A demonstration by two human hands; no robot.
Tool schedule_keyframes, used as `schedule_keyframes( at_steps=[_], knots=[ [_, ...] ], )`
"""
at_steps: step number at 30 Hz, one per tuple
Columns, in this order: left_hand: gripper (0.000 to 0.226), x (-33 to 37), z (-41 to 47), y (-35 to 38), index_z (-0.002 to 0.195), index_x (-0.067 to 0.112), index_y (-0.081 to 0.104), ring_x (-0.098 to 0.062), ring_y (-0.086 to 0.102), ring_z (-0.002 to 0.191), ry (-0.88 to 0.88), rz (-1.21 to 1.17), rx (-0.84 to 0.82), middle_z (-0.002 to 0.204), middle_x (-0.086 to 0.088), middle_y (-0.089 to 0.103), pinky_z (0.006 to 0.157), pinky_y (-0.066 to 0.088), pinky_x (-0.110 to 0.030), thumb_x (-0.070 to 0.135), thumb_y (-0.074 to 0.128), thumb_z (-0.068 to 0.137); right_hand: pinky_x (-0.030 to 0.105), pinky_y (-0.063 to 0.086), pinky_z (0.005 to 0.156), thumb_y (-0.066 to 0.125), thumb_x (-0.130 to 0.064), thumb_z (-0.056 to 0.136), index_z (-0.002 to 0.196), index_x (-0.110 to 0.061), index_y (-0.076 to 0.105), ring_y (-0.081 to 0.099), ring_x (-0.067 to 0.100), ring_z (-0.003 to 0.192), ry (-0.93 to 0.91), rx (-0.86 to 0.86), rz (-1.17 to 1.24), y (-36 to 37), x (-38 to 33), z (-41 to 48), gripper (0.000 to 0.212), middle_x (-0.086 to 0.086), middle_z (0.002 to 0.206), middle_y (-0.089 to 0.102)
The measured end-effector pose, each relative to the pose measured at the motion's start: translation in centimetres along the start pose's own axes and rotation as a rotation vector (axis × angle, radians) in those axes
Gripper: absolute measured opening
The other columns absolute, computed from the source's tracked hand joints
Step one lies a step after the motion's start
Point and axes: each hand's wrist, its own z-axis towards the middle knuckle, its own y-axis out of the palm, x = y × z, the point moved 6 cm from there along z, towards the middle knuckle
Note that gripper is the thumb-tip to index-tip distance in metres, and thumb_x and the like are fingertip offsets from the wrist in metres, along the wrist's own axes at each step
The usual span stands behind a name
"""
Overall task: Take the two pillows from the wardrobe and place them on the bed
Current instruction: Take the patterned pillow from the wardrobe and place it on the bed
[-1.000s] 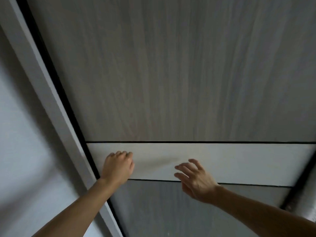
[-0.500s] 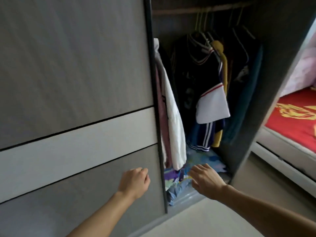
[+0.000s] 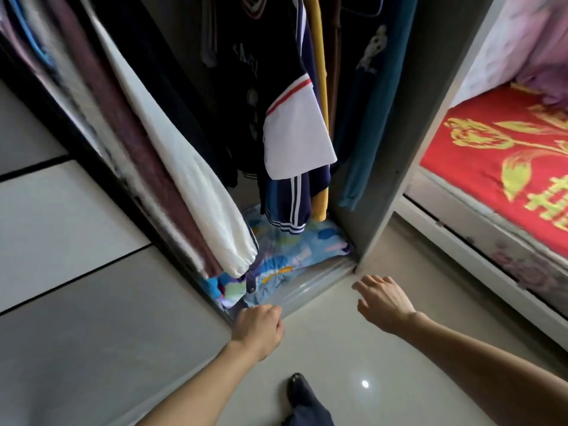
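The wardrobe [image 3: 399, 149] stands with its sliding door pushed aside. On its floor lies a blue patterned pillow [image 3: 301, 250], with more blue and purple patterned fabric [image 3: 227, 290] in front of it, partly hidden by hanging clothes; whether that is a second pillow I cannot tell. My left hand [image 3: 258, 330] hovers with curled fingers just in front of the bottom rail, holding nothing. My right hand [image 3: 384, 302] is spread open over the floor near the wardrobe's right side panel. The bed [image 3: 491, 167] with a red and gold cover lies to the right.
Hanging clothes fill the wardrobe, among them a long white garment [image 3: 190, 179] and a navy jacket with a white sleeve [image 3: 295, 139]. The grey sliding door [image 3: 76, 272] covers the left side. Pale tiled floor [image 3: 332, 358] lies below, with my dark-trousered leg [image 3: 307, 407] at the bottom.
The view has swung from the closed door panel to the open wardrobe and dropped lower. Both hands have come off the door and moved down toward the wardrobe floor.
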Motion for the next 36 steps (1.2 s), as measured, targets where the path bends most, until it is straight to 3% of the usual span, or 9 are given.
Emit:
schedule_keyframes(
  at_steps=[13, 19, 26, 30, 33, 36],
  knots=[
    [0.019, -2.0, 17.9, 14.2, 0.095, 0.016, 0.059, -0.028, 0.063, 0.099, -0.115, -0.06, -0.211, 0.106, -0.006, 0.067, 0.077, 0.047, -0.037, 0.028, 0.046, 0.088, 0.035, 0.04, 0.09, 0.049, -0.03, 0.085, 0.118, -0.017, 0.052, 0.054, 0.026, 0.111, -0.004, -0.151, -0.015, 13.5, 8.6, 18.1, 0.036, 0.005, 0.117, 0.059],
    [0.024, -5.9, 26.9, 25.8, 0.112, 0.017, 0.053, -0.027, 0.053, 0.114, -0.209, 0.003, -0.24, 0.122, -0.006, 0.054, 0.091, 0.044, -0.04, 0.024, 0.046, 0.09, 0.038, 0.04, 0.091, 0.052, -0.025, 0.083, 0.12, -0.015, 0.05, 0.051, 0.028, 0.116, -0.066, -0.151, -0.034, 25.3, 10.9, 29.3, 0.038, 0.008, 0.123, 0.057],
    [0.053, -14.0, 37.3, 38.7, 0.135, 0.018, 0.038, -0.029, 0.044, 0.124, -0.402, 0.063, -0.064, 0.137, -0.01, 0.041, 0.099, 0.041, -0.038, 0.027, 0.056, 0.086, 0.041, 0.038, 0.095, 0.056, -0.023, 0.081, 0.133, -0.016, 0.04, 0.044, 0.032, 0.119, -0.11, -0.059, -0.056, 39.3, 11.5, 42.2, 0.055, 0.012, 0.132, 0.048],
    [0.078, -18.2, 41.3, 43.6, 0.145, 0.018, 0.027, -0.033, 0.038, 0.128, -0.484, 0.119, 0.079, 0.145, -0.014, 0.034, 0.098, 0.04, -0.044, 0.035, 0.066, 0.08, 0.043, 0.029, 0.104, 0.066, -0.024, 0.07, 0.144, -0.023, 0.025, 0.025, 0.026, 0.138, -0.166, 0.092, -0.073, 45.2, 11.1, 48.0, 0.085, 0.009, 0.149, 0.03],
    [0.095, -20.1, 43.1, 45.7, 0.143, 0.019, 0.033, -0.037, 0.042, 0.125, -0.534, 0.19, 0.201, 0.142, -0.018, 0.041, 0.092, 0.04, -0.046, 0.037, 0.079, 0.062, 0.055, 0.016, 0.111, 0.075, -0.034, 0.067, 0.149, -0.023, 0.006, 0.006, 0.03, 0.145, -0.15, 0.134, -0.145, 48.5, 10.9, 51.0, 0.108, 0.014, 0.158, 0.01],
    [0.094, -21.3, 44.7, 47.3, 0.142, 0.017, 0.03, -0.038, 0.038, 0.128, -0.567, 0.3, 0.235, 0.137, -0.019, 0.041, 0.094, 0.036, -0.048, 0.033, 0.076, 0.061, 0.062, 0.01, 0.11, 0.067, -0.037, 0.076, 0.15, -0.024, -0.002, 0.002, 0.032, 0.146, -0.101, 0.178, -0.193, 49.9, 10.6, 53.1, 0.102, 0.015, 0.159, 0.004]
  ],
)
